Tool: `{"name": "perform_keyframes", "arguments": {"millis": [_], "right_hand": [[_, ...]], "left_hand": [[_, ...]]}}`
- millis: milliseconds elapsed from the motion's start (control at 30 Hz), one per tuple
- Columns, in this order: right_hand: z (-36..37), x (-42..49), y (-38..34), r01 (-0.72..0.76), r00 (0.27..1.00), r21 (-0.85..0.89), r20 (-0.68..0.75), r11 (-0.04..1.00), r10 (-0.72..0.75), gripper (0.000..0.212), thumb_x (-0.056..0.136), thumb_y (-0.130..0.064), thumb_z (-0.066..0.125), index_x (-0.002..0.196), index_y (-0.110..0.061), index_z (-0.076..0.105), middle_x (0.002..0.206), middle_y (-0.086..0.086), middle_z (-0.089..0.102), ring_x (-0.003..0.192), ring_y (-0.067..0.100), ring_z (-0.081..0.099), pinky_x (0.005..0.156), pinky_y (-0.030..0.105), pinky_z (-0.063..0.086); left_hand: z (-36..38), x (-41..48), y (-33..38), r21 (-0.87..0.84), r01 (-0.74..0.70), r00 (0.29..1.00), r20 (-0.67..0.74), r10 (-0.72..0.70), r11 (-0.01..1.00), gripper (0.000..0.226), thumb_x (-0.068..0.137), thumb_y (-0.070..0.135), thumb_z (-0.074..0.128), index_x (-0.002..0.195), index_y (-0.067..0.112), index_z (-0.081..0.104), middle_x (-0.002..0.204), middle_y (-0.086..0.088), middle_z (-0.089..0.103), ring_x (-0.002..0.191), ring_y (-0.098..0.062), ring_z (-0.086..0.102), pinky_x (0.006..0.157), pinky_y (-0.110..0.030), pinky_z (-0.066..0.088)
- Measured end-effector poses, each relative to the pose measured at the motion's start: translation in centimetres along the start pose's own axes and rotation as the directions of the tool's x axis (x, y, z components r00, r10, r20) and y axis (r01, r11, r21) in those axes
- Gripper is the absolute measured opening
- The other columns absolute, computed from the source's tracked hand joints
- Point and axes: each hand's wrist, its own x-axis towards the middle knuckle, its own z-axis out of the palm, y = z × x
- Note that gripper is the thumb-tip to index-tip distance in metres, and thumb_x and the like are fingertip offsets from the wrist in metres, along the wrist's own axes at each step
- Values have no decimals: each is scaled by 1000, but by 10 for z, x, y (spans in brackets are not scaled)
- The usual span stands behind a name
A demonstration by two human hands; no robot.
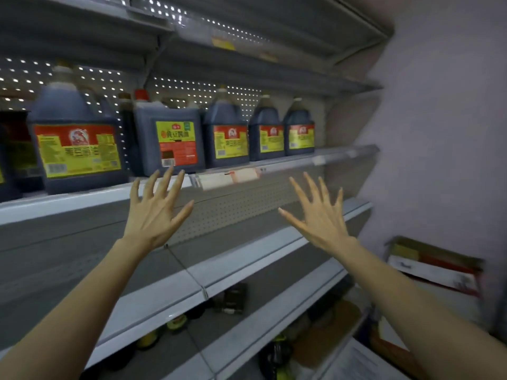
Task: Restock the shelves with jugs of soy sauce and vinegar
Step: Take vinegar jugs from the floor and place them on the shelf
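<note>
Spanning the frame from upper left to lower right, the grey shelving [82, 207] is being viewed from below, with some blur. The task's jugs are being carried on one shelf, across the middle-left band of the frame. A big dark jug [76, 149] is being shown at left and a squarer red-capped jug [168, 138] just beside it. Three matching jugs [227, 135] are being lined up toward centre-right. A lower shelf [247, 256] is being crossed by both forearms. A cardboard box [433, 267] is being seen at lower right, contents unclear.

Both hands are being held up in front of the stocked shelf edge, and nothing is being gripped. The left hand [153, 215], centre-left, is being shown with fingers straight and spread apart. Its tips are near the red-capped jug's base, but contact cannot be told. The right hand [321, 218], centre-right, is being held the same way, fingers apart and clear of everything. Price tags [227, 178] are being clipped along the shelf lip between the hands.

Handling, as judged: the jugs are being read as full, so heavy. The walls are being taken for stiff plastic, smooth and a bit slippery over the glossy labels. A drop is being rated as risky for the cap rather than the body. A moulded handle is not being clearly shown. One hand at the neck and the other flat under the base is being suggested.
</note>
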Motion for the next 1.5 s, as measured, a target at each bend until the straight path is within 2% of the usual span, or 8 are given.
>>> {"name": "perform_keyframes", "arguments": {"millis": [400,600,867,1000,1167,1267,1367,1500], "right_hand": [[-25,-143,211,-247,953,-173,136,953,272,96,68,-82,-15,151,-34,-8,162,2,-3,148,31,3,111,63,6],[-25,-233,285,-385,882,-176,218,906,417,87,79,-79,6,153,-34,1,162,3,3,148,31,4,112,64,7],[4,-355,333,-508,709,-346,353,789,611,73,93,-67,24,153,-32,1,162,1,4,148,28,3,113,62,6],[22,-405,339,-597,584,-371,406,711,703,82,84,-76,11,153,-32,2,162,1,2,148,29,5,112,63,7],[61,-464,333,-621,462,-433,471,653,752,75,91,-68,21,153,-32,1,162,0,1,148,29,3,112,63,6],[86,-494,325,-643,371,-442,535,626,759,84,84,-78,7,153,-30,0,162,1,3,148,29,6,111,65,6],[113,-528,312,-692,290,-437,562,575,775,89,78,-78,-5,153,-29,-3,162,3,5,147,29,8,111,64,8],[149,-573,291,-723,179,-455,604,520,777,77,91,-67,20,154,-28,0,162,3,3,148,29,5,112,62,8]], "left_hand": [[42,-8,252,-239,-269,951,84,296,933,93,81,74,-11,153,21,13,159,-7,20,145,-32,20,115,-53,3],[72,-53,359,-349,-339,897,160,412,874,87,81,67,-2,153,20,11,160,-8,15,146,-31,14,115,-52,2],[139,-123,461,-483,-416,748,301,592,770,87,80,68,-2,153,22,9,160,-5,15,146,-28,11,115,-49,0],[181,-152,498,-519,-464,652,347,674,717,78,86,64,7,153,24,6,161,-3,12,147,-26,9,116,-48,0],[222,-188,527,-564,-513,505,412,759,647,78,86,61,8,153,23,2,161,-3,8,147,-24,5,116,-47,-2],[245,-212,535,-602,-496,448,440,779,625,77,86,61,10,153,22,4,161,-3,9,148,-26,7,117,-47,-1],[269,-240,538,-652,-501,370,433,822,569,83,84,65,6,153,20,11,159,-6,17,146,-29,14,115,-51,5],[302,-286,537,-697,-479,263,466,845,534,79,87,59,17,147,9,32,149,-16,38,136,-39,37,110,-61,18]]}}
